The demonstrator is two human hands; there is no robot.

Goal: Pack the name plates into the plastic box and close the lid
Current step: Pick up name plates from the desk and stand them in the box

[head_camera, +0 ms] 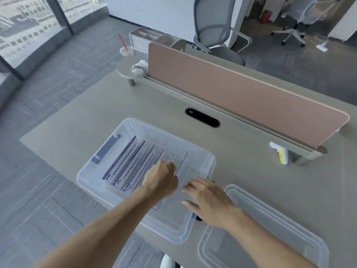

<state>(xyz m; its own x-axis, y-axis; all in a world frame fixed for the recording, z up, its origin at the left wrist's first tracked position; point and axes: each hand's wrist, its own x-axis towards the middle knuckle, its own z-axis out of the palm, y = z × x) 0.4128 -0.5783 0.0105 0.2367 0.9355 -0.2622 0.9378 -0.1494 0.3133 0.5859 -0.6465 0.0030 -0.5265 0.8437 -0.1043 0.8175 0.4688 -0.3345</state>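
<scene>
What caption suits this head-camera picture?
Left hand grips name plates standing in the plastic box, right hand reaches in; lid lies alongside.

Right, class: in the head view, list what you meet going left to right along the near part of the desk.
Blue box handle → name plates → left hand → right hand → loose lid.

Beige table [251,161] here: the clear plastic box [166,136] sits at its near left edge, the lid [280,215] lies flat just right of it, and a white-and-yellow object [281,152] rests by the pink divider [241,97] at the back.
</scene>
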